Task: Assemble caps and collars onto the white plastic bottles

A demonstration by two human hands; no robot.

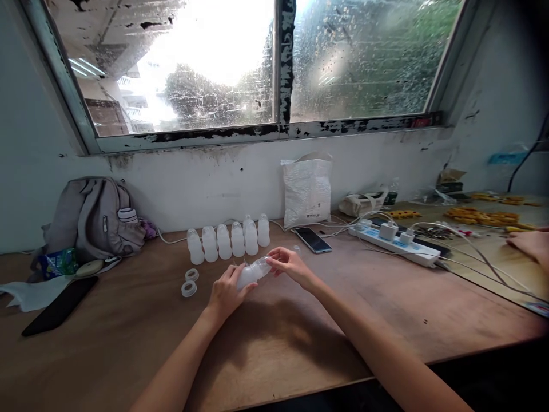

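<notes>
A translucent white bottle [247, 276] is held tilted above the table, its narrower clear end pointing right. My left hand [228, 290] is wrapped round its wider body. With fingers and thumb pinched together, my right hand [288, 265] grips the clear end piece [262, 265]. Behind my hands, several similar bottles [223, 242] stand upright in a row, with clear tops on them. Two white rings [189, 288] lie on the table to the left of my left hand.
A phone [313, 240] and a white bag [307, 191] are behind my right hand. Right of them lies a power strip [398, 245] with cables. A backpack [92, 217] and black slab [60, 306] are left. Another person's hand [532, 246] is by yellow parts [480, 217].
</notes>
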